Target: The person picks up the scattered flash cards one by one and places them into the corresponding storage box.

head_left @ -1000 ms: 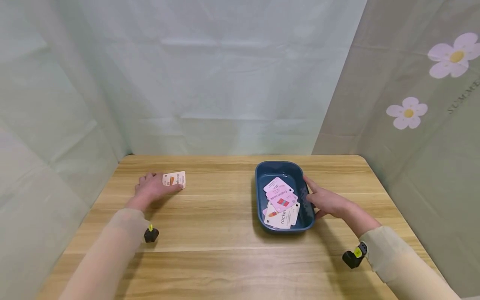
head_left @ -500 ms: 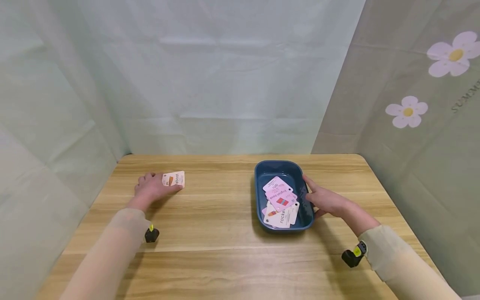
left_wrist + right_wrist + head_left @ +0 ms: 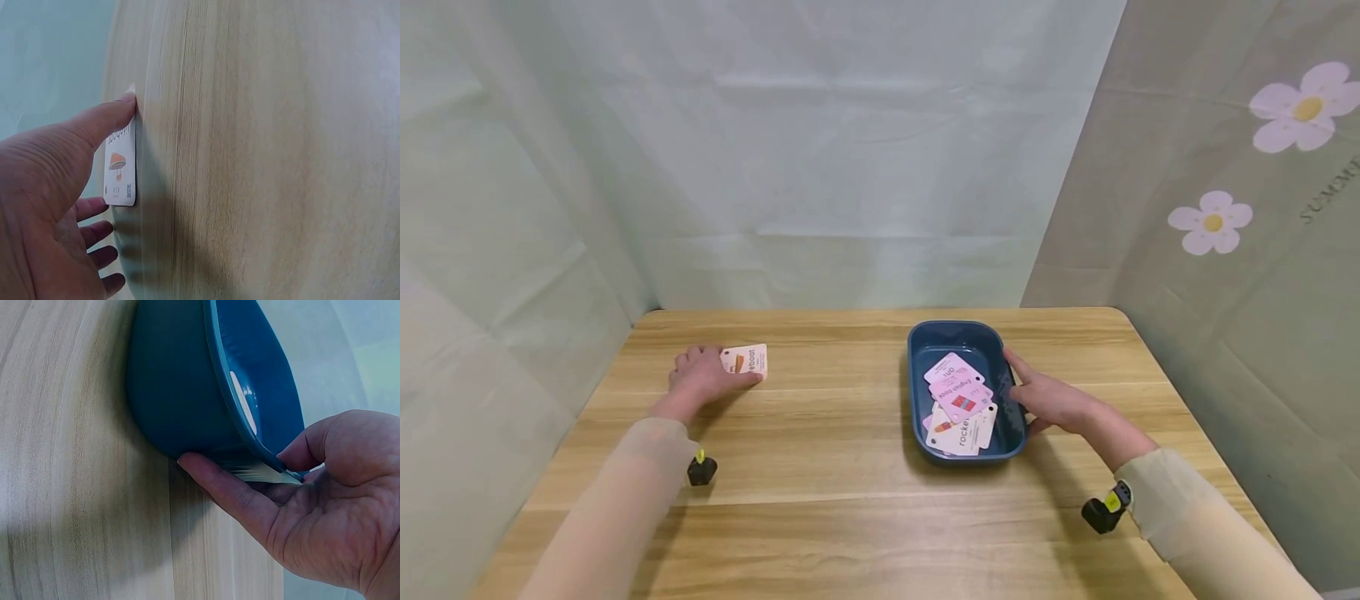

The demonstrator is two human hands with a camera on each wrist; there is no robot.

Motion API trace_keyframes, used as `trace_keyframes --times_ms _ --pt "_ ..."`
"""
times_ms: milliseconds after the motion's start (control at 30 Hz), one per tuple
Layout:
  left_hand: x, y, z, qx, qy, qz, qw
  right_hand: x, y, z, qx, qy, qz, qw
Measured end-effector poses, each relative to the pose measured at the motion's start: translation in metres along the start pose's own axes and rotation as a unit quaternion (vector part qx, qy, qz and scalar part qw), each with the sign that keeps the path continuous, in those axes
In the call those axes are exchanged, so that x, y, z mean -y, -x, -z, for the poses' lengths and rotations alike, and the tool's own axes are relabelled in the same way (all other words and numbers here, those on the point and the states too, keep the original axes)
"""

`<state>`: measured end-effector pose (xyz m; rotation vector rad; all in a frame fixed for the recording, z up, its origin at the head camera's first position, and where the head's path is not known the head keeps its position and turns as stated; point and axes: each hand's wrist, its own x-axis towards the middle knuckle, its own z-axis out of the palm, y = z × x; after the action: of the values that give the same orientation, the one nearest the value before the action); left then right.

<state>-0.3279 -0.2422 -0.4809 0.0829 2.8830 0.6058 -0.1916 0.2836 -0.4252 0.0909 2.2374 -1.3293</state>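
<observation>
My left hand holds a white flash card at the table's far left, showing an orange boat picture and the partly covered word "lifeboat". In the left wrist view, the thumb lies over one end of the card, and the index fingertip is at its other end. My right hand grips the right wall of a deep blue plastic box. The right wrist view has the thumb at the rim and a finger along the outside.
Inside the box lie several flash cards, among them a pink "English book" card and a white "rocket" card. The wooden table ends at a pale fabric backdrop behind and at both sides.
A little more of the boat picture shows beside the left fingers. The right hand keeps its grip on the box, which has stayed in place.
</observation>
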Motion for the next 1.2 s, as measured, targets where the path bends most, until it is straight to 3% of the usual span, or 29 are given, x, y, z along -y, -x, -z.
trace_keyframes --times_ms 733,967,1200 --pt "0.011 0.003 0.013 -0.020 0.033 -0.009 0.9992 0.000 -0.004 0.000 0.003 0.002 -0.001 1.000" --pt "0.012 0.000 0.021 -0.023 0.045 -0.029 0.9983 0.000 -0.002 0.000 0.000 0.001 -0.004 1.000" --pt "0.015 -0.003 0.028 0.014 0.101 -0.028 0.9944 0.000 -0.002 0.000 0.001 0.003 0.000 1.000"
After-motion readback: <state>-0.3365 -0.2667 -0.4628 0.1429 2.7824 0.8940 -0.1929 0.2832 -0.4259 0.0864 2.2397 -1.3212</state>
